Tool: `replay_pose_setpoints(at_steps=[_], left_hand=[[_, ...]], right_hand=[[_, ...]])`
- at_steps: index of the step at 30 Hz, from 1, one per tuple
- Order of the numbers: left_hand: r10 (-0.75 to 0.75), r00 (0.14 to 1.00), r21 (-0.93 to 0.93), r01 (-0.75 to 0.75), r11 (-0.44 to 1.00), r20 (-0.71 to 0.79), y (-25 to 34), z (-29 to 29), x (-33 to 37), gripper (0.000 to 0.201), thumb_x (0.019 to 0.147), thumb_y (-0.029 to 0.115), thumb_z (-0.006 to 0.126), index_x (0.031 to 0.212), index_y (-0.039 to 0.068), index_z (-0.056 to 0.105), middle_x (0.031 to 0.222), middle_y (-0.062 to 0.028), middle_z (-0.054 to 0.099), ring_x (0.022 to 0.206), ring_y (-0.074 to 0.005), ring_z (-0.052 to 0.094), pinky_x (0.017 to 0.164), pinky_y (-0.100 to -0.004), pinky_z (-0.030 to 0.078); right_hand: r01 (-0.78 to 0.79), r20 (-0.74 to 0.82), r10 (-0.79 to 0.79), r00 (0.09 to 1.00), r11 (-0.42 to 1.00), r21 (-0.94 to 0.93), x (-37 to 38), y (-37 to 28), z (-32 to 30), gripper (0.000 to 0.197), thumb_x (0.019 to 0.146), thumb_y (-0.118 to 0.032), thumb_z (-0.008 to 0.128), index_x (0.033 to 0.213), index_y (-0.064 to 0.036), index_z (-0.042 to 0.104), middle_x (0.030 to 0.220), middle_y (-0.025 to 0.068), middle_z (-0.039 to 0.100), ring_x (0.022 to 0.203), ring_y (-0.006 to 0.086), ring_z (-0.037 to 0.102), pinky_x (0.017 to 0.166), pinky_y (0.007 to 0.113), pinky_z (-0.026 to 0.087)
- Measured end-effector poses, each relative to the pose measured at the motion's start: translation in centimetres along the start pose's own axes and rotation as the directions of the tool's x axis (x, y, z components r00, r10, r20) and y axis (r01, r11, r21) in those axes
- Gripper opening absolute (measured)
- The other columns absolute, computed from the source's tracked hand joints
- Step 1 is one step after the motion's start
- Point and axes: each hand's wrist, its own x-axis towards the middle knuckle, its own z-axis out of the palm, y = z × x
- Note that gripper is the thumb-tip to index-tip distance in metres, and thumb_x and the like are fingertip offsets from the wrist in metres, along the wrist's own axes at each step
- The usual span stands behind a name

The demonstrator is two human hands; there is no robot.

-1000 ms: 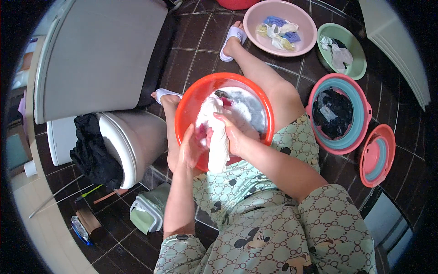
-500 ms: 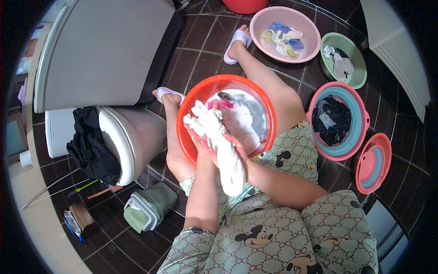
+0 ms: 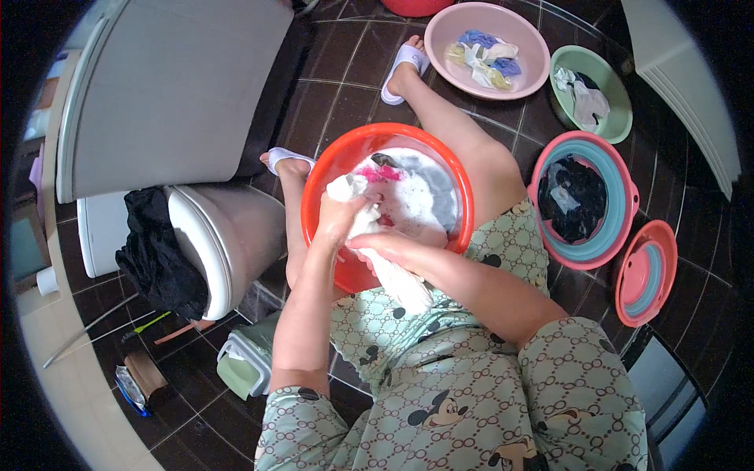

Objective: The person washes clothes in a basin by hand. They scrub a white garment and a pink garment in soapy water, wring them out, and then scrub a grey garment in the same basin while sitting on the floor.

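Note:
A twisted white cloth [image 3: 400, 284] runs between my two hands over the near left side of an orange-red basin [image 3: 466, 206]. My left hand [image 3: 339, 218] is closed around its far end, where a bunched part shows beyond the fingers. My right hand [image 3: 386, 250] grips it lower down, and the loose tail hangs toward my lap past the rim. White suds [image 3: 412, 196] fill much of the basin. Grey fabric [image 3: 434, 187] and a bright pink piece [image 3: 378, 173] lie among them.
A pink basin [image 3: 538, 67], a green basin [image 3: 620, 118] and a collapsible pink-blue basin [image 3: 628, 206] hold clothes at the right. A smaller collapsible basin [image 3: 664, 271] stands nearer. Left are a toilet [image 3: 224, 243] with black cloth [image 3: 153, 255] and a bin [image 3: 243, 365].
Both hands have gone from supporting the cloth with open palms to gripping it. The cloth is now twisted tighter, and my left hand has moved up to its far end.

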Motion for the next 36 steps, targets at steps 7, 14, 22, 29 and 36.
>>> replay_pose_setpoints(at_steps=[7,14,22,29,36], left_hand=[[-0.016,0.982,0.606,0.128,0.785,-0.187,0.2,1.6,1.9,0.03,0.067,0.009,0.065,0.096,0.0,0.063,0.09,-0.0198,0.067,0.091,-0.0336,0.064,0.08,-0.0395,0.05],[-0.134,0.98,0.739,0.201,0.643,-0.15,1.3,1.1,1.6,0.047,0.079,0.041,0.065,0.106,0.002,0.062,0.102,-0.0203,0.065,0.102,-0.0317,0.062,0.087,-0.039,0.047],[-0.397,0.728,-0.354,0.643,0.679,0.559,-3.1,-7.1,4.3,0.058,0.089,0.046,0.054,0.127,0.003,0.047,0.119,-0.0183,0.057,0.107,-0.0297,0.057,0.095,-0.0405,0.045],[0.293,0.892,-0.939,0.321,0.123,0.343,-0.1,-0.3,-2.6,0.057,0.087,0.039,0.057,0.129,0.002,0.042,0.122,-0.0178,0.05,0.113,-0.0272,0.051,0.096,-0.0398,0.044],[0.178,0.974,-0.965,-0.093,-0.244,-0.139,-3.2,4.3,-2.7,0.054,0.088,0.035,0.057,0.127,0.002,0.042,0.118,-0.0167,0.05,0.113,-0.026,0.05,0.095,-0.0377,0.044]], right_hand=[[0.357,-0.128,-0.447,0.885,0.83,-0.429,4.3,1.4,-1.5,0.049,0.077,-0.017,0.06,0.122,0.0003,0.051,0.11,0.0127,0.062,0.105,0.0271,0.057,0.092,0.036,0.043],[0.201,-0.261,-0.559,0.787,0.632,-0.749,3.6,1.0,-1.5,0.07,0.08,-0.035,0.063,0.126,0.0114,0.038,0.105,0.028,0.059,0.1,0.0342,0.059,0.089,0.038,0.046],[-0.201,0.407,0.051,0.912,0.92,0.336,-0.5,-2.2,1.5,0.051,0.089,-0.053,0.049,0.111,-0.0067,0.052,0.078,0.0069,0.056,0.047,0.0121,0.047,0.04,0.025,0.04],[-0.761,0.782,-0.491,0.383,0.313,0.569,-2.1,-1.5,3.7,0.053,0.089,-0.041,0.056,0.129,-0.0092,0.041,0.096,0.0075,0.052,0.053,0.0097,0.046,0.049,0.022,0.04],[-0.587,0.562,-0.585,0.585,0.173,0.791,-2.3,-3.1,4.4,0.054,0.088,-0.033,0.059,0.132,-0.01,0.038,0.101,0.0068,0.052,0.056,0.0093,0.047,0.053,0.022,0.041]])
